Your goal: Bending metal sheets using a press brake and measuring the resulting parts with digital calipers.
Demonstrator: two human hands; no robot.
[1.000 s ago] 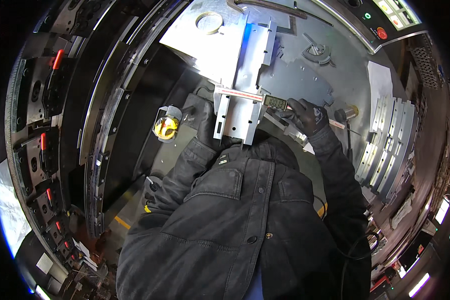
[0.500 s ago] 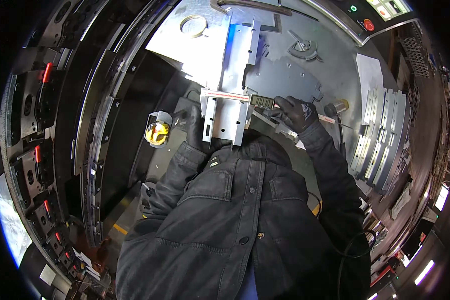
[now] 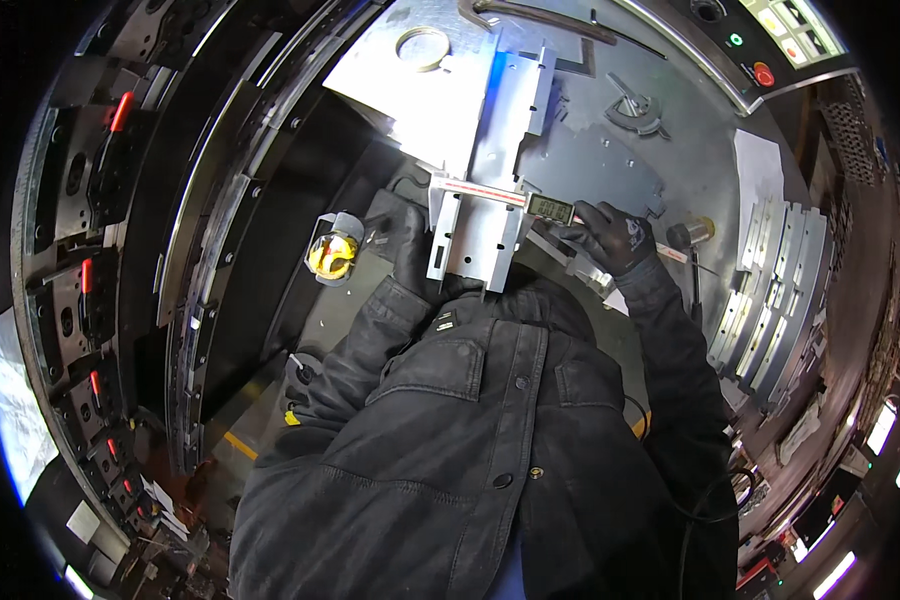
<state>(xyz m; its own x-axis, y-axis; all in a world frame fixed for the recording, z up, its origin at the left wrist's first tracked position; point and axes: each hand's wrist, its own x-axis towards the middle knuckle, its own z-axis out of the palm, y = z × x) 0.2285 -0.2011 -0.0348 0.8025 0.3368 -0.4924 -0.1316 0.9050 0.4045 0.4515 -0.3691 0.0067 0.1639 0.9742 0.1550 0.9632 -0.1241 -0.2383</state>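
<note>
A long bent sheet-metal channel [image 3: 485,232] with slots and holes along its sides reaches from in front of my chest across the bench. My left hand [image 3: 410,258], in a dark glove, grips its near end from the left side; part of the fingers is hidden by the metal. Across the channel lies a digital caliper [image 3: 482,192], its jaws on either side of the part. My right hand [image 3: 618,240], also gloved, is closed around the caliper beside its display. The digits are too small to read surely.
On the bench lie a metal ring [image 3: 423,50], a protractor [image 3: 637,110], a flat grey plate [image 3: 595,170] and a clamp [image 3: 540,18]. Several bent strips [image 3: 770,300] are stacked at right. A control panel [image 3: 770,50] stands far right; a cup with yellow contents [image 3: 332,257] is at left.
The whole view has swung slightly, so everything appears further right. Both hands keep their hold on the channel and the caliper, with little change between them.
</note>
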